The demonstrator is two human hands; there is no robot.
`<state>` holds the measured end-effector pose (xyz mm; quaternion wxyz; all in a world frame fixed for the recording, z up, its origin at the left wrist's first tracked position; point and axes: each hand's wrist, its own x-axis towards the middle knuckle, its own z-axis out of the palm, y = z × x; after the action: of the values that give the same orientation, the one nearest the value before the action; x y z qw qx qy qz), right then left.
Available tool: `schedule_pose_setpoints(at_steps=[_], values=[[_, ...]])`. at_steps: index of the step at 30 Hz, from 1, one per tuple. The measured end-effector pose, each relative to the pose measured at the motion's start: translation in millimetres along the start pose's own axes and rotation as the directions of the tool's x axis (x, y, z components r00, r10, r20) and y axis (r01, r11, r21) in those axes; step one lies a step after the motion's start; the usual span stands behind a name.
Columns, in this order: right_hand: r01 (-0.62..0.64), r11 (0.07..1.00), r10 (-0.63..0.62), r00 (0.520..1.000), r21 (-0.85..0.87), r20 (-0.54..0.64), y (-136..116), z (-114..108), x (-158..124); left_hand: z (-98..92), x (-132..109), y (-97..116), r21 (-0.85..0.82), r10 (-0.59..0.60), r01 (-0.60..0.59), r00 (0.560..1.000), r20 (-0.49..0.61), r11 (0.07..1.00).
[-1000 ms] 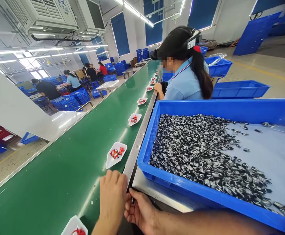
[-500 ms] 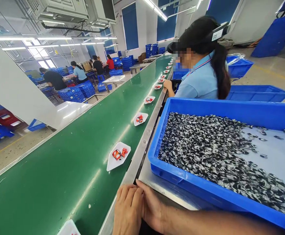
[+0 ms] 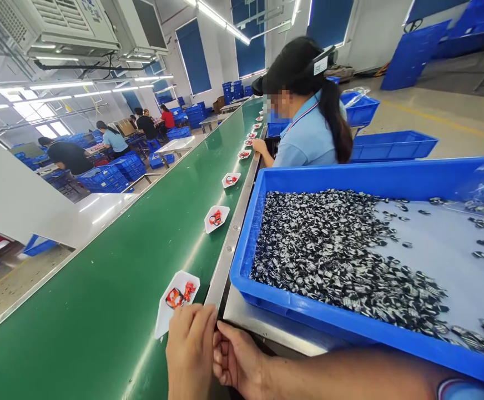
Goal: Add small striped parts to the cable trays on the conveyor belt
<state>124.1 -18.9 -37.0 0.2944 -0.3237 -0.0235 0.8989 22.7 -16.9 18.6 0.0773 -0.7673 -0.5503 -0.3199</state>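
Observation:
My left hand (image 3: 190, 347) is closed, its fingers bent down over the metal edge of the conveyor. It overlaps the near corner of a white tray (image 3: 164, 311) holding red-and-black pieces (image 3: 175, 298); I cannot tell whether it touches the tray. Close beside it, my right hand (image 3: 244, 358) is curled, with the thumb pointing toward the left fingers. Whatever either hand may pinch is hidden. To the right of my hands stands a blue bin (image 3: 292, 311) with a large heap of small black-and-white striped pieces (image 3: 329, 244).
A green conveyor belt (image 3: 112, 289) runs away from me, carrying several more white trays, such as one tray (image 3: 217, 219) farther along. A co-worker (image 3: 308, 128) in a light blue shirt sits beyond the bin. Blue crates (image 3: 109, 172) and other workers are at the left.
The view has swung to the right. My hands have parted slightly, the left rising toward the nearest tray. The tray at the bottom edge has left the view.

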Motion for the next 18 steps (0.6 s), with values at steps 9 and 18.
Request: schedule_pose_setpoints(at_steps=[9,18], values=[[-0.093,0.995,0.093,0.996,-0.023,0.002,-4.8,-0.2,5.7,33.5,133.1,-30.3,0.242,-0.26,0.195,0.925,0.277,0.951],[-0.059,0.989,0.057,0.998,-0.138,-0.019,-12.9,5.3,5.3,68.6,163.3,-42.2,0.473,-0.303,0.121,0.894,0.33,0.873]])
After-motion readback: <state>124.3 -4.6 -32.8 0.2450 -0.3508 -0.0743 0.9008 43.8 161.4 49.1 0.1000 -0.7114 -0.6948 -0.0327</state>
